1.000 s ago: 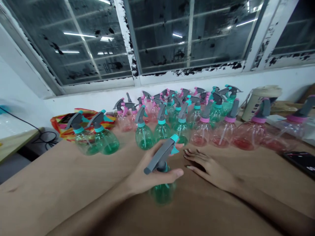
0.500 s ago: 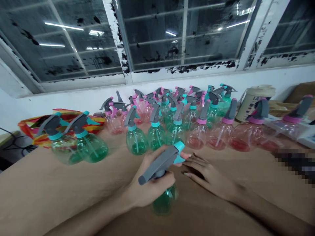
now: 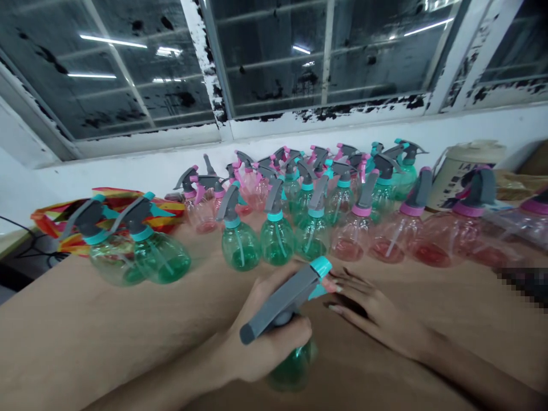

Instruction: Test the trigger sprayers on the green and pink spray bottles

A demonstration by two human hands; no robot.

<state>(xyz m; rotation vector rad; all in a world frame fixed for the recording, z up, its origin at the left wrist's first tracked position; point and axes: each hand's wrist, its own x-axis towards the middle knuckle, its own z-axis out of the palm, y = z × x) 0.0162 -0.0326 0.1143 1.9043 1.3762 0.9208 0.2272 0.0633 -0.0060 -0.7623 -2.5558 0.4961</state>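
My left hand [image 3: 265,337] is wrapped round the neck of a green spray bottle [image 3: 293,368] with a grey trigger head and a turquoise nozzle. The nozzle points away from me and to the right. My right hand [image 3: 377,311] rests on the table [image 3: 128,337] just right of the nozzle, fingers stretched out and nothing held. Its fingertips come close to the left hand's fingers near the trigger; whether they touch I cannot tell. Beyond both hands stands a front row of green spray bottles [image 3: 277,242] and pink spray bottles [image 3: 351,242].
More spray bottles [image 3: 342,200] crowd against the wall. Two green ones [image 3: 160,262] stand at left before a red-and-yellow bag [image 3: 124,200]. At right are a cream tumbler [image 3: 462,171] and a pixelated dark object [image 3: 526,285]. A window [image 3: 274,68] spans the back.
The view has shifted slightly, so the right-hand bottles sit further right. My left hand still grips the green spray bottle, a little lower in view; my right hand remains flat beside it.
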